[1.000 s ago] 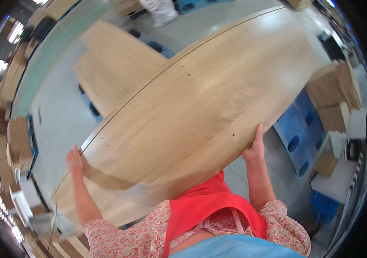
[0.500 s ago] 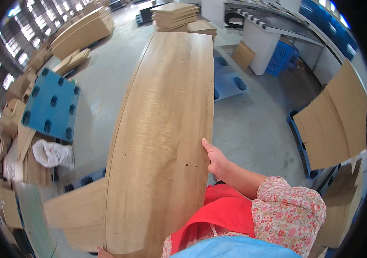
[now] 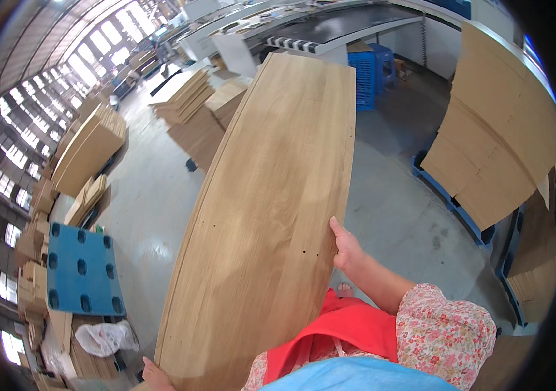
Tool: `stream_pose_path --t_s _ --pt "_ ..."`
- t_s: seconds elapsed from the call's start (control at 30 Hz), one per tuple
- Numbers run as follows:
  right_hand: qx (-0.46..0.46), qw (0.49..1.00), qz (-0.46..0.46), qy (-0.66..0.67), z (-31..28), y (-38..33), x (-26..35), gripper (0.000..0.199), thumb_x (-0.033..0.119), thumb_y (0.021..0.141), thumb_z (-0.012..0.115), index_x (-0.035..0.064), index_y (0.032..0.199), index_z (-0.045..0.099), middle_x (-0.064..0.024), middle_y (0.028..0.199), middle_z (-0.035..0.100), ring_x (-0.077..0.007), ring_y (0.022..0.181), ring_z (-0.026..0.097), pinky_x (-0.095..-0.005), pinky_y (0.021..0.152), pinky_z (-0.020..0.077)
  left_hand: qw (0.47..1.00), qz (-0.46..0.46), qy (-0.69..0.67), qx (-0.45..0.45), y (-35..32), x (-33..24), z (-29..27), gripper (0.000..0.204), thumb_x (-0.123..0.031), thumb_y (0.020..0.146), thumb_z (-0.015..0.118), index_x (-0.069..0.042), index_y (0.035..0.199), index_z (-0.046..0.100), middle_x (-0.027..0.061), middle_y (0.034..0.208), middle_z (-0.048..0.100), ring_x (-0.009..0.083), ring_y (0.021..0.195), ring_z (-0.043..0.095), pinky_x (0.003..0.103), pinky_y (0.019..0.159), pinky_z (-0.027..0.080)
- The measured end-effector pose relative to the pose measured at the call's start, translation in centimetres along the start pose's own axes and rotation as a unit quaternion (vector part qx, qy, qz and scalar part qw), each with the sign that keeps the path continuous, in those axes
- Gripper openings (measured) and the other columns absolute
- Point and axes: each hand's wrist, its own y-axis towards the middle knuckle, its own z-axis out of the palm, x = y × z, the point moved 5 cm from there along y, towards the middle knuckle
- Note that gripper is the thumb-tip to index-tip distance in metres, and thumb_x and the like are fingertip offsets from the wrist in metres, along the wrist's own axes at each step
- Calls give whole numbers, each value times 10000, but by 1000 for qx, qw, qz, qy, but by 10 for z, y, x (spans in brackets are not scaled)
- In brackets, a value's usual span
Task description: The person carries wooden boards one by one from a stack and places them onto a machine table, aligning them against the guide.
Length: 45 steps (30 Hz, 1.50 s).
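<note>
I hold a long wood-grain panel [image 3: 265,215] in front of me, its length running from low beside my body to the far upper middle of the view, leaning a little to the right. My right hand [image 3: 348,249] is closed on the panel's right edge, thumb lying along the rim of the top face; its other fingers are mostly hidden. My left hand [image 3: 156,376] is at the near left edge, gripping the side close to the corner, and the bottom of the view cuts part of it off. Two small dark drilled holes show just in from my right hand, and two fainter ones lie near the left edge.

My red apron [image 3: 350,332] is right behind the panel's near end, next to my floral sleeve [image 3: 447,329]. Left of the panel, on the grey floor [image 3: 151,215], I see a blue plastic pallet [image 3: 68,267] with a white plastic bag [image 3: 105,339] near it. A stack of boards [image 3: 183,98] is beyond the panel's left side, a blue crate [image 3: 363,81] by its far end. Brown cardboard sheets [image 3: 493,143] stand over to the right.
</note>
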Motion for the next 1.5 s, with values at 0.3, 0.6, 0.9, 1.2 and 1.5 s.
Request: stream_pose_path --t_s 0.3,0.6,0.9,1.2,1.5 --pt "-38 990 -114 70 139 -35 -16 425 357 941 519 66 1250 509 -48 1256 563 -223 1143 524 -403 982 407 990 110 -91 15 257 -28 11 593 -357 985 360 80 640 565 268 624 545 419 577 509 486 536 351" --pt "-45 970 -200 127 192 -21 63 443 366 939 518 56 1256 505 -76 1264 557 -251 1150 522 -435 984 410 968 170 -166 78 400 -170 63 588 -368 986 333 79 695 579 261 646 555 398 595 533 483 564 374" --pt "-87 941 -229 233 38 91 231 449 349 943 518 58 1284 484 -79 1310 514 -248 1182 486 -417 1001 383 955 243 -155 75 347 -477 109 592 -396 979 346 72 709 589 259 683 578 412 640 534 472 605 396" --pt "-116 925 -203 300 -73 268 424 396 366 948 500 72 1211 538 -85 1238 568 -281 1133 519 -487 971 402 937 310 -147 71 289 -787 183 558 -381 969 378 61 706 595 254 689 582 422 651 546 482 590 401" --pt "-127 922 -202 306 -104 406 575 422 379 950 487 72 1239 512 -89 1271 542 -300 1157 504 -513 981 392 918 367 -149 29 312 -1004 254 496 -362 959 401 29 719 588 223 708 591 407 667 557 483 592 400"
